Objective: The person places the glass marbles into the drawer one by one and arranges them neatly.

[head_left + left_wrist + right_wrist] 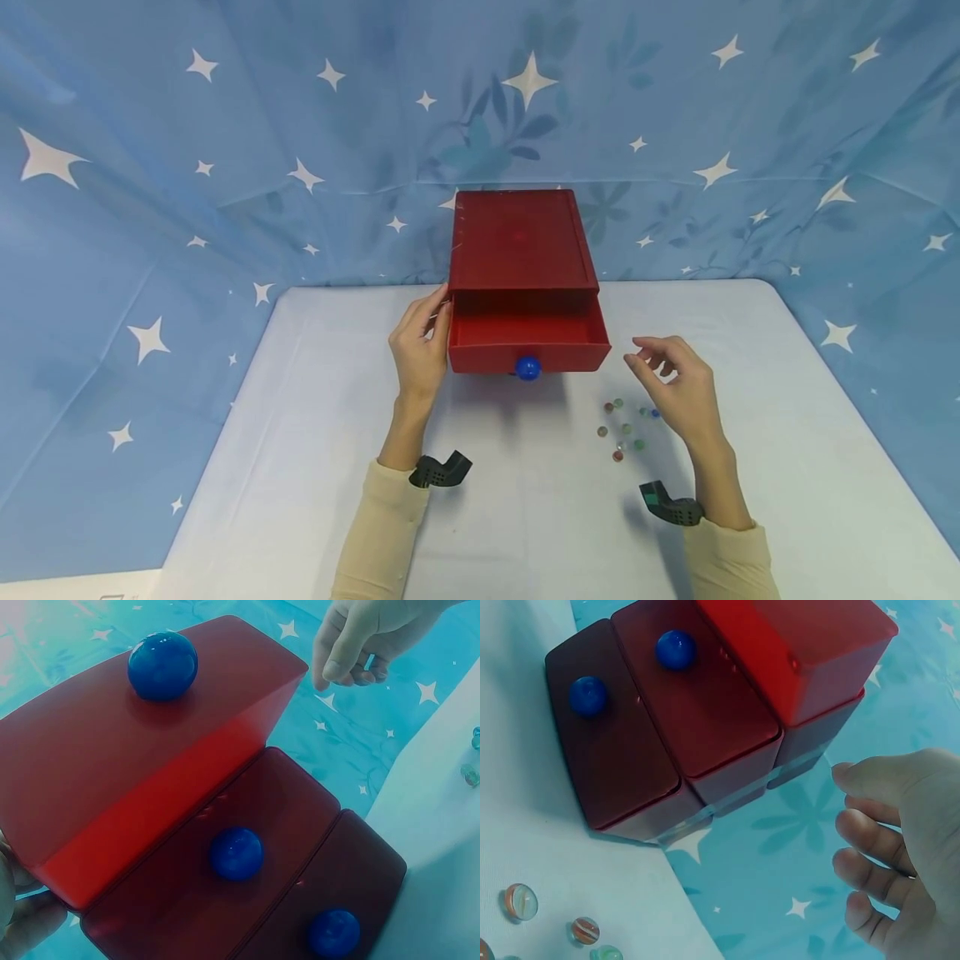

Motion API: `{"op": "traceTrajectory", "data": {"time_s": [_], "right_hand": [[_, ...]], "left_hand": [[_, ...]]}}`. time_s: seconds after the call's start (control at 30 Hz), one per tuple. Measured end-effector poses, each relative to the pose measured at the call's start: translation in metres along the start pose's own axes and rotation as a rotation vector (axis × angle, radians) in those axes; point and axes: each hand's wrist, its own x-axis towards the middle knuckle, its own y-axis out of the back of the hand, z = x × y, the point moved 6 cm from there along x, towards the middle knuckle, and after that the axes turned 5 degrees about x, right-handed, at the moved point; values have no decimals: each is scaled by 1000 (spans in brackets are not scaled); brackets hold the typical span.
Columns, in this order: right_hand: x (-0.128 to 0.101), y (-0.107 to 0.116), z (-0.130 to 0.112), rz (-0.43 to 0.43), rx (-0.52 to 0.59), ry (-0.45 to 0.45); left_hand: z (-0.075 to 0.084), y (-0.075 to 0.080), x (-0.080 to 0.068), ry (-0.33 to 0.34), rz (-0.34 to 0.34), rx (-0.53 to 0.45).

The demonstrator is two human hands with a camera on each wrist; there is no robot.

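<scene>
Head view: small red plastic chest of drawers (pixel 521 242) at the far middle of a pale blue table (pixel 315 433), with its top drawer (pixel 527 342) pulled out toward the near side. Round blue knob (pixel 528 367) on the front of that open drawer. Nothing to see inside the drawer but red walls.

Left hand (pixel 418 346) resting flat against the left side of the red chest, fingers straight, touching it but not curled round it. Right hand (pixel 675 383) up in the air just right of the open drawer, fingers loosely bent, thumb and first finger close together; cannot tell if anything tiny sits between them.

Little glass marbles (pixel 624 429) scattered on the table, near the right hand and just below it, well apart from the chest.

Left wrist view: open drawer sticking out over two shut drawers, each with a blue ball knob (pixel 236 853).

Right wrist view: same three drawers, with striped marbles (pixel 521 901) lying on the table at the near left corner.

Blue cloth with white stars (pixel 225 125) hanging behind and at both sides.
</scene>
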Motion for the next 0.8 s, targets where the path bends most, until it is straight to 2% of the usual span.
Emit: {"op": "traceTrajectory", "data": {"time_s": [0.23, 0.63, 0.8], "right_hand": [[0, -2, 5, -28, -5, -6], [-4, -7, 23, -152, 8, -35], [-5, -9, 28, -172, 4, -31]], "left_hand": [[0, 1, 1, 1, -9, 11], [-2, 1, -1, 7, -30, -15], [-1, 1, 0, 13, -33, -7]]}}
